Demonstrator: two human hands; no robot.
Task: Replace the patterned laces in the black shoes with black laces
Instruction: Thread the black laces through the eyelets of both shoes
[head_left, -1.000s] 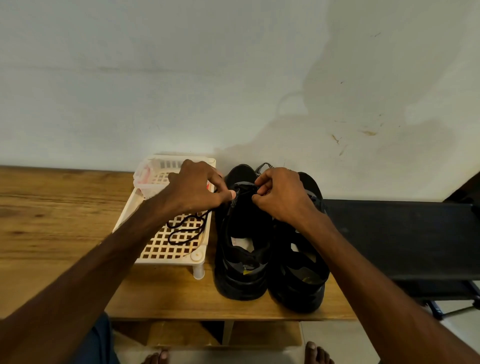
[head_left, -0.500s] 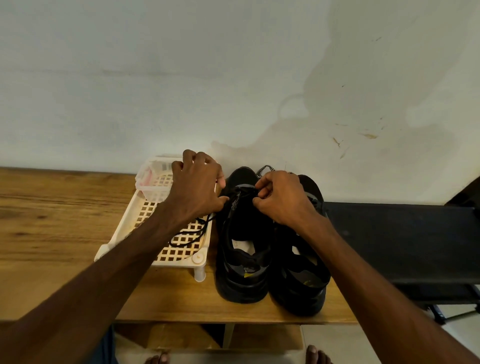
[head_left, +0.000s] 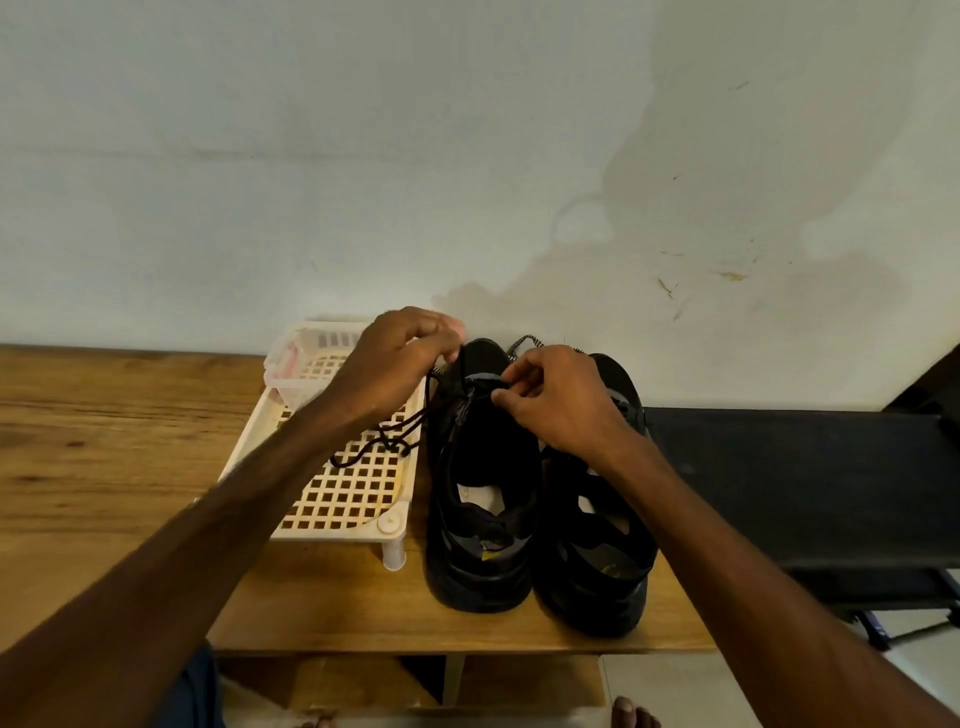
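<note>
A pale, stained wall (head_left: 467, 156) fills the upper half of the view. Below it a wooden tabletop (head_left: 104, 441) runs along the wall, and a black bench (head_left: 779, 493) butts up against its right end. A white lattice rack (head_left: 353, 493) on short legs stands on the tabletop, just beside the black shoes (head_left: 483, 493), which sit side by side, heels toward the person and toes at the wall.

Both forearms reach across the rack and the shoes and hide parts of them. The left hand (head_left: 400, 358) hovers over the rack's far corner, its grip pinched on the black lace (head_left: 395, 441), whose loose end trails down onto the lattice. The right hand (head_left: 561, 400) covers the front of the shoe farther from the rack, its grip pinching the same lace at the front eyelets of the shoe next to the rack. A loop of patterned lace (head_left: 524, 343) pokes up behind the toes. A small clear box (head_left: 291, 364) sits at the rack's far left corner.
</note>
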